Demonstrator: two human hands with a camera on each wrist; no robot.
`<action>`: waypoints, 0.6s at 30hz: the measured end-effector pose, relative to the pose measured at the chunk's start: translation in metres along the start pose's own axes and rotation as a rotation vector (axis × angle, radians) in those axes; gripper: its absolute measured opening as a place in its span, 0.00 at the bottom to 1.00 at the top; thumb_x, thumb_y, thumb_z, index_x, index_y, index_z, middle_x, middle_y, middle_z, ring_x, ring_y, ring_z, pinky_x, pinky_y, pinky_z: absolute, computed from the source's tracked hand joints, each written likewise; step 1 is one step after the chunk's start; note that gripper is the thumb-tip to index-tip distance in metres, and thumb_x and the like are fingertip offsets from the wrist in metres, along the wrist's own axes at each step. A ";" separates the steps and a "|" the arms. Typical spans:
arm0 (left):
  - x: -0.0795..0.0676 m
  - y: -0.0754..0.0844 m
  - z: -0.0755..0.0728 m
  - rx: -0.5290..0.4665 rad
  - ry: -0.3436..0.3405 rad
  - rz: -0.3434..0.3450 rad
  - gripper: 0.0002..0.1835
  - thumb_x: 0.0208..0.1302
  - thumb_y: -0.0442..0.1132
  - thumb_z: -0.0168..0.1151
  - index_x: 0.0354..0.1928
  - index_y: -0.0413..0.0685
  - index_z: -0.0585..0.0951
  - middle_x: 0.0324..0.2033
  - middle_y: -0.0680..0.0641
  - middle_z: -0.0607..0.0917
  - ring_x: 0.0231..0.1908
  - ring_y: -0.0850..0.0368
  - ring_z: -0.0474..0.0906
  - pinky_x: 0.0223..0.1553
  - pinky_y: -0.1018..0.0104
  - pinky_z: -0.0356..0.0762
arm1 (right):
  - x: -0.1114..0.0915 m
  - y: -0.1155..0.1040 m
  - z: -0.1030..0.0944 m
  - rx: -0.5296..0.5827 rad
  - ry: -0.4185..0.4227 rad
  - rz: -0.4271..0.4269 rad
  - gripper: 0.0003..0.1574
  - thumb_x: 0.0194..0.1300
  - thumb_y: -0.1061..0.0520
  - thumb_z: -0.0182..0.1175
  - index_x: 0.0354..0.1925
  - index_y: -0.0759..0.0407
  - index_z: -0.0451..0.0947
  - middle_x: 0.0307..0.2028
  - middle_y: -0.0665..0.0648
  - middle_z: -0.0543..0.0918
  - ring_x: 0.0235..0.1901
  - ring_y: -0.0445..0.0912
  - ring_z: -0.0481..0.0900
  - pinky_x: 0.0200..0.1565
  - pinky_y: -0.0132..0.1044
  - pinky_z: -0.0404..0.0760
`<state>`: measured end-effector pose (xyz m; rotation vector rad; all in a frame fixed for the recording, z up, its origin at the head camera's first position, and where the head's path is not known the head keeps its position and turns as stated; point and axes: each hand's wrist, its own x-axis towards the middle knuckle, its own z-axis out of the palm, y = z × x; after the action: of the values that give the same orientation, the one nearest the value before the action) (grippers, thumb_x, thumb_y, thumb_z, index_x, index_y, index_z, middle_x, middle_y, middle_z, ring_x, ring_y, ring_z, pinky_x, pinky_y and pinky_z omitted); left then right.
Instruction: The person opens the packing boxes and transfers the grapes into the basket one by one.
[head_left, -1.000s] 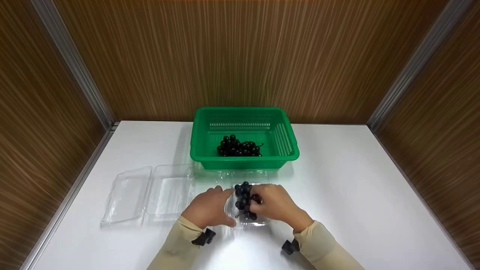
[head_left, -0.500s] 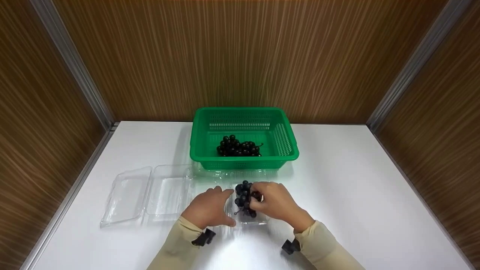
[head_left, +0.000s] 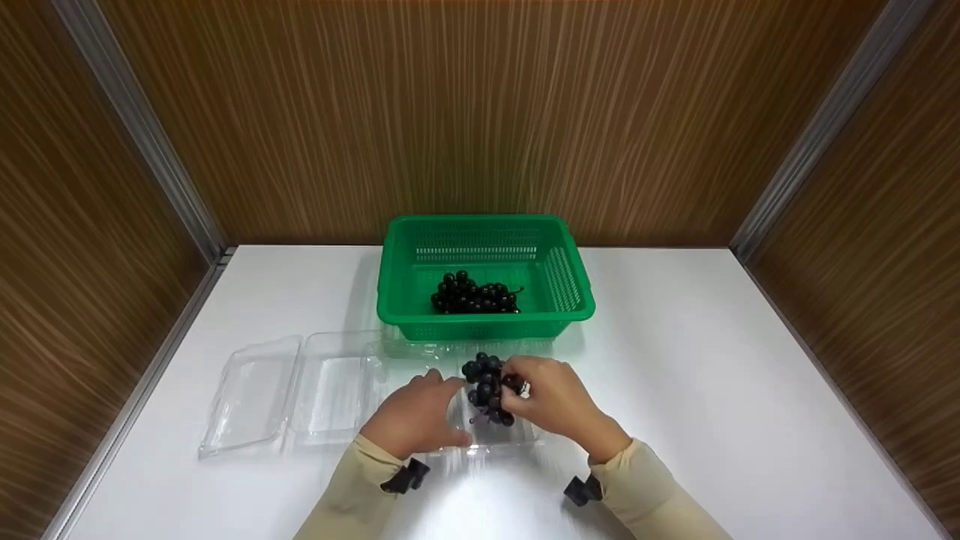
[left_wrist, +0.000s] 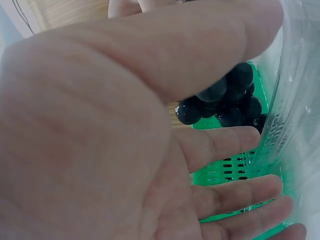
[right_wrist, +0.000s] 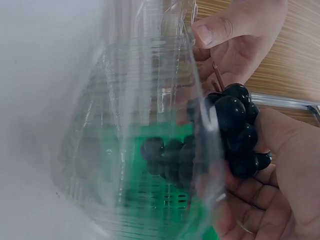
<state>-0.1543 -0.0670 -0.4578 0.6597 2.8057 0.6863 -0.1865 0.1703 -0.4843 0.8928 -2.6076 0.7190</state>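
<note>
My right hand [head_left: 551, 397] grips a bunch of dark grapes [head_left: 484, 381] over a clear plastic clamshell box [head_left: 499, 442]. In the right wrist view, the grapes [right_wrist: 230, 117] lie against that hand's curled fingers, and part of the bunch shows through the clear wall. A short brown stem sticks out of it. Left of the bunch, my left hand [head_left: 416, 416] has its thumb spread from its straight fingers, at the box's left side. In the left wrist view, its fingertips [left_wrist: 240, 137] lie close to the clear plastic wall; whether they touch it is hard to tell.
Behind the hands stands a green plastic basket [head_left: 487, 318] with more dark grapes [head_left: 476, 295] in it. A second clear clamshell box [head_left: 296, 390] lies open to the left on the white table [head_left: 712, 390]. Wood-patterned panels enclose the table at the back and sides.
My right hand has raised the grapes slightly and shifted them away from me, toward the basket. More of the box's bottom shows beneath them. My left hand has hardly moved.
</note>
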 end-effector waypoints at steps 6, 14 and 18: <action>0.002 -0.003 0.002 0.023 0.011 0.017 0.42 0.51 0.52 0.80 0.66 0.42 0.78 0.51 0.36 0.81 0.51 0.38 0.80 0.50 0.44 0.81 | 0.001 0.001 -0.004 0.030 0.022 0.010 0.02 0.60 0.59 0.66 0.34 0.52 0.82 0.29 0.45 0.83 0.27 0.39 0.77 0.30 0.35 0.78; 0.001 -0.002 0.001 0.030 0.004 0.015 0.47 0.47 0.54 0.83 0.68 0.40 0.77 0.53 0.35 0.80 0.53 0.36 0.78 0.52 0.41 0.79 | 0.002 0.001 -0.008 0.054 0.054 0.006 0.03 0.61 0.58 0.66 0.35 0.54 0.82 0.31 0.46 0.84 0.27 0.38 0.76 0.29 0.33 0.78; 0.000 0.000 0.001 0.030 0.004 0.016 0.47 0.46 0.52 0.84 0.67 0.39 0.77 0.55 0.34 0.80 0.55 0.35 0.77 0.55 0.39 0.77 | 0.002 0.000 -0.009 0.051 0.058 0.002 0.03 0.61 0.58 0.67 0.35 0.53 0.82 0.31 0.46 0.84 0.28 0.38 0.77 0.29 0.34 0.78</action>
<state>-0.1545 -0.0667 -0.4588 0.6877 2.8227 0.6506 -0.1872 0.1744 -0.4767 0.8704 -2.5504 0.8039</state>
